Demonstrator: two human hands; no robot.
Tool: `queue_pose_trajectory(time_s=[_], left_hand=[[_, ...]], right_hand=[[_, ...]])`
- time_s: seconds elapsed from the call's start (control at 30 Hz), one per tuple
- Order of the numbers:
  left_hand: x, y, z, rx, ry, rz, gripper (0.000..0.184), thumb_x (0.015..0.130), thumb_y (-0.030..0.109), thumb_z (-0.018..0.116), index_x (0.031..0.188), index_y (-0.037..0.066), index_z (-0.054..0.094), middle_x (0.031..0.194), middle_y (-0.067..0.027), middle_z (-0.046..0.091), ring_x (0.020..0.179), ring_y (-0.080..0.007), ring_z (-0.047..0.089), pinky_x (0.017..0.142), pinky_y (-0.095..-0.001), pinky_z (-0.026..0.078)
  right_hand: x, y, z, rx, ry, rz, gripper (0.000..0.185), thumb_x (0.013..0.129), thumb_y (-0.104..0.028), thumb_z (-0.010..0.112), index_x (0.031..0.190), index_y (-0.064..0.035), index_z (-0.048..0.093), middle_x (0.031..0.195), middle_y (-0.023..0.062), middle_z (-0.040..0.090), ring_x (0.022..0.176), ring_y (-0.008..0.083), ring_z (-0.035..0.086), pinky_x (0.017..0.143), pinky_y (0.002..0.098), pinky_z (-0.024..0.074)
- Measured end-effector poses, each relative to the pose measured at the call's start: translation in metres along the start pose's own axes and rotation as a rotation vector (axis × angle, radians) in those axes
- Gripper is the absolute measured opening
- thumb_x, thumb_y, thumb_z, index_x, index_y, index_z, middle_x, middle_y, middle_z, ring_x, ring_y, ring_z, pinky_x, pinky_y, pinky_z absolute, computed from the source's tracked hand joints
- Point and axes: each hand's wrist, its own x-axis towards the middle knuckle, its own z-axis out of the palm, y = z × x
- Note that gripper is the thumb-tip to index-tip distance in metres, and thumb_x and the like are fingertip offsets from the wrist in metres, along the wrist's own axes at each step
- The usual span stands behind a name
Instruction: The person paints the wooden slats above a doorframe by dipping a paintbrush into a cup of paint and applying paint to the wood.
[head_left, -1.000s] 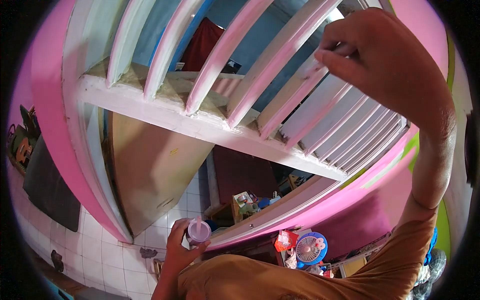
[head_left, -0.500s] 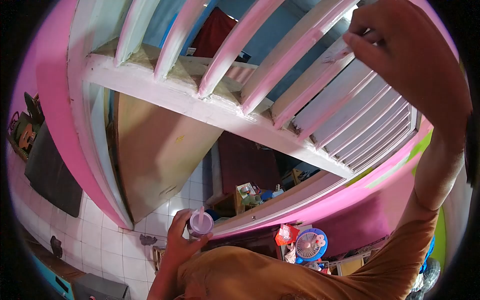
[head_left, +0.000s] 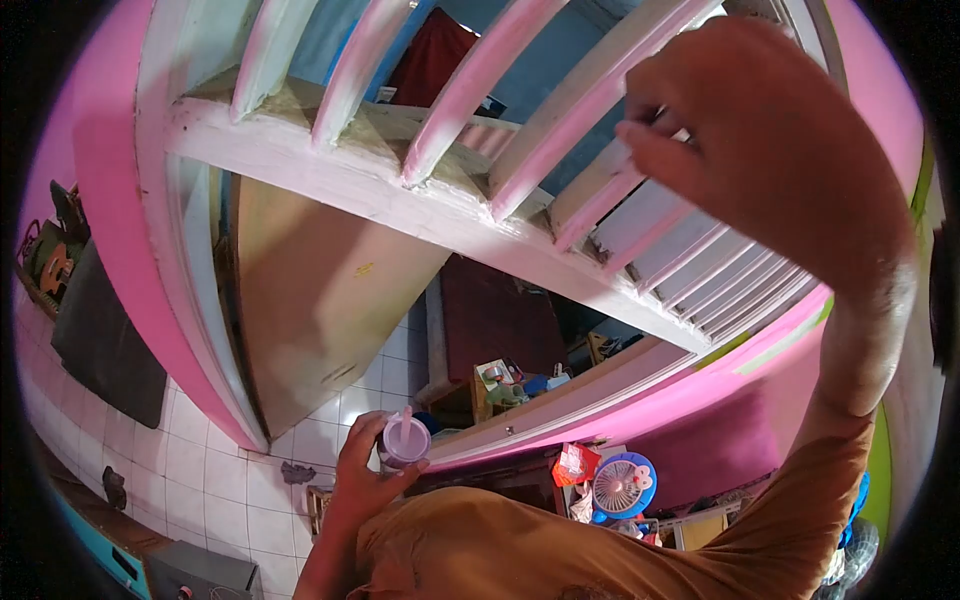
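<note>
My left hand [head_left: 362, 472] is low in the view, its fingers wrapped around a small cup [head_left: 409, 446] with a pale lilac top or content. A pale strip [head_left: 406, 424] stands up across the cup's rim. My right hand [head_left: 765, 150] is raised at the upper right, in front of the slats [head_left: 478, 105] of a vent frame above a doorway. Its fingers are curled in a pinch, and whatever they hold is hidden. The slats are streaked white and pink. Below them runs a white crossbar [head_left: 400, 213].
A tan door [head_left: 310, 290] stands under the crossbar. Pink wall [head_left: 115, 200] borders the frame at left. Down on the right are a blue fan [head_left: 624, 487] and a red packet [head_left: 574, 465]. A dark grey panel-like object [head_left: 110, 340] stands at left above the white tiled floor [head_left: 215, 480].
My right hand has moved left and slightly down across the slats, still pinched. My left hand has stayed almost in place with the cup.
</note>
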Motion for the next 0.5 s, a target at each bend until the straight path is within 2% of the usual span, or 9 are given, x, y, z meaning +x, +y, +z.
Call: queue_pose_trajectory(time_s=[0.07,0.1,0.17,0.23,0.27,0.33,0.43,0.5], left_hand=[[0.001,0.001,-0.001,-0.006,-0.016,0.017,0.068,0.067,0.016,0.090,0.124,0.001,0.057,0.121,-0.0165,0.060,0.110,-0.0328,0.061,0.095,-0.0403,0.050],[0.000,0.001,-0.001,-0.006,-0.012,0.013,0.068,0.067,0.016,0.090,0.124,0.001,0.057,0.121,-0.0165,0.060,0.110,-0.0328,0.061,0.095,-0.0403,0.050],[-0.002,0.001,0.000,-0.014,0.012,0.010,0.068,0.067,0.016,0.090,0.124,0.001,0.058,0.122,-0.0166,0.060,0.111,-0.0331,0.061,0.095,-0.0403,0.050],[-0.003,-0.003,0.000,-0.014,0.007,-0.003,0.068,0.066,0.016,0.090,0.124,0.001,0.058,0.122,-0.0168,0.060,0.111,-0.0333,0.061,0.095,-0.0404,0.050],[-0.004,-0.004,-0.001,-0.011,0.006,-0.012,0.069,0.066,0.016,0.091,0.124,0.000,0.058,0.122,-0.0170,0.060,0.111,-0.0336,0.061,0.095,-0.0406,0.050],[-0.004,-0.003,-0.001,-0.012,0.004,-0.011,0.068,0.066,0.015,0.091,0.124,0.000,0.058,0.122,-0.0171,0.060,0.111,-0.0338,0.061,0.096,-0.0406,0.050],[-0.003,0.002,-0.003,-0.003,0.003,0.002,0.068,0.066,0.015,0.090,0.124,0.000,0.058,0.122,-0.0172,0.060,0.111,-0.0337,0.061,0.096,-0.0407,0.050],[-0.003,0.004,-0.002,0.005,-0.001,0.008,0.068,0.066,0.015,0.090,0.124,-0.001,0.058,0.122,-0.0173,0.060,0.111,-0.0336,0.061,0.096,-0.0407,0.049]], right_hand=[[-0.002,0.003,0.005,0.009,0.022,0.044,0.016,0.087,-0.018,0.071,0.087,-0.0024,0.071,0.079,0.0120,0.068,0.080,0.0300,0.064,0.077,0.0411,0.0482],[0.008,-0.010,-0.022,-0.013,-0.160,0.219,0.017,0.089,-0.017,0.067,0.087,-0.0011,0.071,0.080,0.0133,0.069,0.080,0.0273,0.066,0.074,0.0393,0.0515],[0.014,-0.018,-0.039,-0.034,-0.351,0.391,0.019,0.091,-0.016,0.062,0.087,0.0001,0.072,0.081,0.0147,0.070,0.080,0.0247,0.068,0.071,0.0374,0.0547],[-0.003,0.006,-0.003,-0.017,-0.082,0.239,0.016,0.089,-0.018,0.068,0.086,-0.0018,0.071,0.079,0.0125,0.069,0.080,0.0279,0.065,0.076,0.0403,0.0503],[-0.004,0.008,0.005,-0.025,-0.016,0.169,0.016,0.088,-0.017,0.069,0.086,-0.0022,0.071,0.078,0.0120,0.068,0.079,0.0285,0.064,0.076,0.0407,0.0497],[-0.004,-0.007,0.009,0.075,-0.041,0.057,0.014,0.087,-0.017,0.070,0.086,-0.0029,0.072,0.075,0.0109,0.068,0.077,0.0295,0.063,0.077,0.0415,0.0485],[-0.001,-0.007,0.009,0.128,-0.127,0.034,0.013,0.087,-0.016,0.070,0.085,-0.0035,0.072,0.073,0.0097,0.067,0.076,0.0300,0.062,0.078,0.0419,0.0479],[-0.003,0.000,0.014,-0.083,0.120,0.082,0.013,0.085,-0.017,0.071,0.083,-0.0043,0.072,0.072,0.0094,0.068,0.075,0.0305,0.063,0.078,0.0420,0.0482]])
